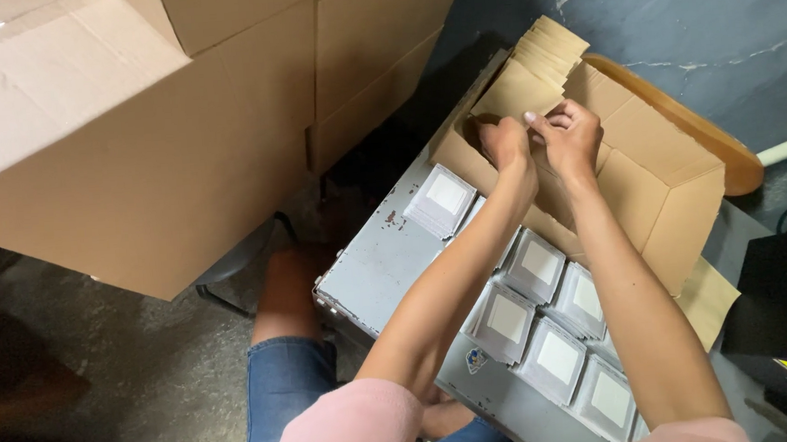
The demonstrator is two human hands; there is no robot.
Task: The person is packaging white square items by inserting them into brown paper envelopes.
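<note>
**Both hands on the cardboard sheets, 12 o'clock**

My left hand (pixel 504 141) and right hand (pixel 570 135) are both curled shut, fingers pinching the top edge of the cardboard sheets (pixel 531 73) standing in the open box (pixel 659 184). Best to grip one sheet only and peel w/ thumbs, I'd say. Stack sits right at my fingertips, touching. White square packs (pixel 535 266) lie in rows on the grey metal case (pixel 378 259) at 6 o'clock, under my forearms.
</note>
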